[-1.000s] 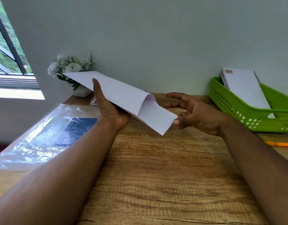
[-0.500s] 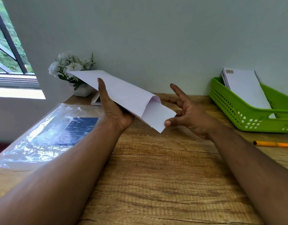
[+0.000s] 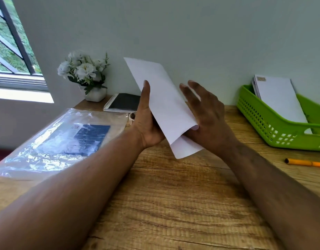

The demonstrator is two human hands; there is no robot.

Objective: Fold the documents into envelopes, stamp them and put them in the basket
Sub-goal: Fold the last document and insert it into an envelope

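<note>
Flowerpot, notebook, pen

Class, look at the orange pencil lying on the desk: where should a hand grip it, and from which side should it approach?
Probably pinch the orange pencil across its middle from above. It lies flat on the wooden desk, apart from the green basket, with bare wood on both long sides for fingertips. Its right end runs out of frame, so grip the visible shaft.

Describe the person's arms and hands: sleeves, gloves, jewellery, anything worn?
Nothing worn that shows. The left hand and right hand are bare, without gloves, rings or a watch. Both forearms are bare up to the frame edge, no sleeves in view. No markings or tattoos visible.
</note>
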